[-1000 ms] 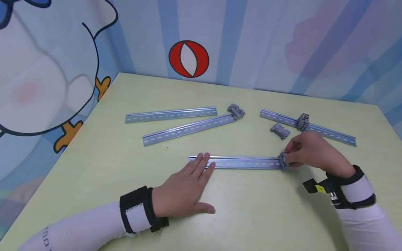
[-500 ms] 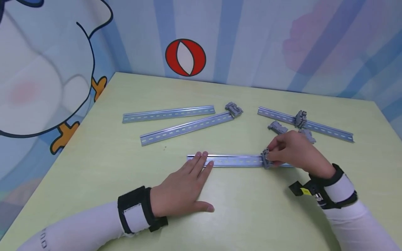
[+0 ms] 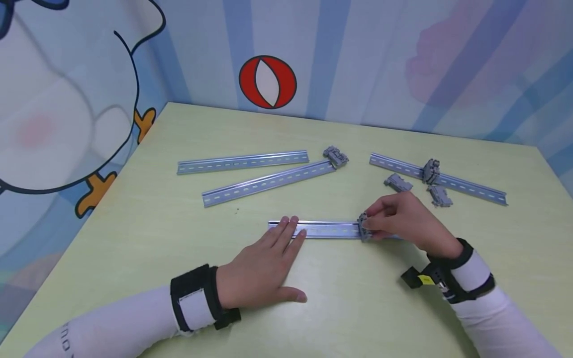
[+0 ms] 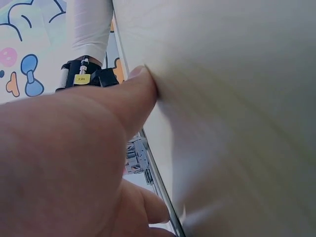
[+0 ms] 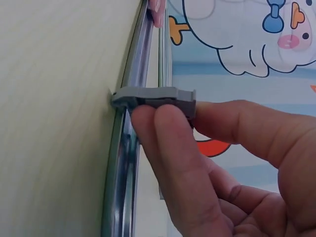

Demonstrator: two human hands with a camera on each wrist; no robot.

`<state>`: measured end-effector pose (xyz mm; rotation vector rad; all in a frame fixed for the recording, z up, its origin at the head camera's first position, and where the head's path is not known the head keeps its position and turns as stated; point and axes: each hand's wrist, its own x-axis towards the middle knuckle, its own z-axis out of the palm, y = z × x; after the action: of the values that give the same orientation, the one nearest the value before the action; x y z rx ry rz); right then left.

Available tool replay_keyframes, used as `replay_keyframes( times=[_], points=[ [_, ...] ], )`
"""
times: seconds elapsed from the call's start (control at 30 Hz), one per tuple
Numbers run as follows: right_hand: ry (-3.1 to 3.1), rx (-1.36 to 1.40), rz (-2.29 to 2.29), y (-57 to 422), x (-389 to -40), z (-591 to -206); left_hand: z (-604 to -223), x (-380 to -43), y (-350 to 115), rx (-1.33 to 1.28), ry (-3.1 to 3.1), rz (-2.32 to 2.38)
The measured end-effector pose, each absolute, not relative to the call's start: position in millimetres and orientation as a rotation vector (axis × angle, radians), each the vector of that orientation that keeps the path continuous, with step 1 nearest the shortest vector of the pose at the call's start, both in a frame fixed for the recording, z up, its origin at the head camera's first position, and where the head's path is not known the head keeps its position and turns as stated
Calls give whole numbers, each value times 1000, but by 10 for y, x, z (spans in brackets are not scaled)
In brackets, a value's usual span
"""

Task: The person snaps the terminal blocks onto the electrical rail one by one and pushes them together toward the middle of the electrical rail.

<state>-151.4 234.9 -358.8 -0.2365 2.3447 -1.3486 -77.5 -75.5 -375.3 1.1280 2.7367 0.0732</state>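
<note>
A slotted metal DIN rail (image 3: 329, 230) lies crosswise in front of me. My left hand (image 3: 259, 273) rests on its left end, fingers straight and thumb spread on the table. Between thumb and fingers, my right hand (image 3: 407, 221) pinches a grey terminal block (image 3: 363, 227), which sits across the rail right of its middle. In the right wrist view the block (image 5: 153, 94) straddles the rail (image 5: 123, 168), its lower end right at the rail's edge. The rail's right part is partly hidden behind my right hand.
Two more rails, an upper one (image 3: 241, 162) and a slanted one (image 3: 268, 184), lie at the back left, with a terminal block (image 3: 335, 156) by the slanted one's end. Back right, another rail (image 3: 474, 189) bears an upright block (image 3: 431, 171); loose blocks (image 3: 397, 182) (image 3: 440, 196) lie before it.
My right hand has moved left along the rail with the terminal block, uncovering a loose block behind it and part of the rail's right end. My left hand has stayed in place.
</note>
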Motion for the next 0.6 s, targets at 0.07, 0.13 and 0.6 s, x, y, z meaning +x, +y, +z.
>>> replay_keyframes(
  times=[0.07,0.13,0.6],
  points=[
    [2312,-246,-1388,2328,-1508,-3605,-3755,-776,-756,1123,2735,78],
    [2270,-251,-1441,2303,-1504,-3633,-3759,-776,-756,1120,2733,84],
    [2239,-231,-1564,2121,-1463,-3793,-3757,-787,-754,1102,2726,91]
  ],
)
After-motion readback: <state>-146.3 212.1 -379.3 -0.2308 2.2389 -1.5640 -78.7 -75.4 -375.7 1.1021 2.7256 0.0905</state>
